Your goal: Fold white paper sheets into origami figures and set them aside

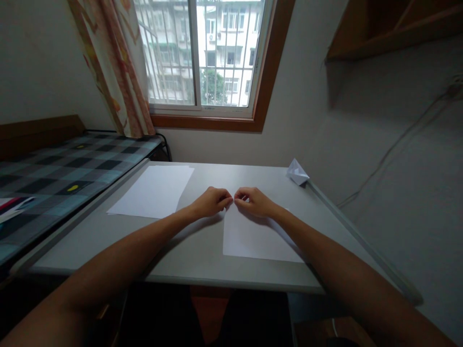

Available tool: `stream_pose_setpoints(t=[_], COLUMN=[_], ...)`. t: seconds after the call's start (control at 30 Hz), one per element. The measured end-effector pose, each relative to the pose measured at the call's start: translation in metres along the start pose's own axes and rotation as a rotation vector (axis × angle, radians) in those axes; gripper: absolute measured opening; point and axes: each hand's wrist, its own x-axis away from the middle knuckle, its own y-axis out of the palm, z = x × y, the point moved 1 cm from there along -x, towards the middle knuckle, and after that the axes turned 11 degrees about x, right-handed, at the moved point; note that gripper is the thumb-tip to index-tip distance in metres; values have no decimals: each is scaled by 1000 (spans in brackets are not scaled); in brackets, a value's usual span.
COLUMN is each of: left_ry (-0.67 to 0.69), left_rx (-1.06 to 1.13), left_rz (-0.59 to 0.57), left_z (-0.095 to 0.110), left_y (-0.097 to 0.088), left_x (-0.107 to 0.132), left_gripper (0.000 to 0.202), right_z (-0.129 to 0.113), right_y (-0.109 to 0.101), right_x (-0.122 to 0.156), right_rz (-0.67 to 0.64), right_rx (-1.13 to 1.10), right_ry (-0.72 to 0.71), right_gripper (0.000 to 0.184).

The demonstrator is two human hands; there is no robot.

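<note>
A white sheet of paper point(253, 238) lies on the grey desk point(202, 260) in front of me. My left hand point(211, 201) and my right hand point(253, 200) meet at its far left corner. Both have curled fingers pinched at the paper's top edge, fingertips almost touching each other. A second white sheet point(154, 190) lies flat to the left, untouched. A small folded white paper shape point(297, 172) rests at the desk's far right corner.
A bed with a checked blue cover point(61, 173) adjoins the desk's left side. A window point(202, 53) and a patterned curtain point(115, 67) stand behind. A wooden shelf point(390, 29) hangs at upper right, and a cable point(398, 140) runs down the right wall.
</note>
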Motion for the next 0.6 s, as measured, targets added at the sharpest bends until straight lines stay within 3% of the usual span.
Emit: stream_pose_setpoints(t=[0.6], left_ry=[-33], left_rx=[71], left_rz=[37], left_z=[0], left_y=[2], left_x=[-2], left_gripper=[25], right_z=[9], right_y=[1], right_x=[-1], right_rz=[-18], right_rx=[-110], right_ry=[105], right_gripper=[23])
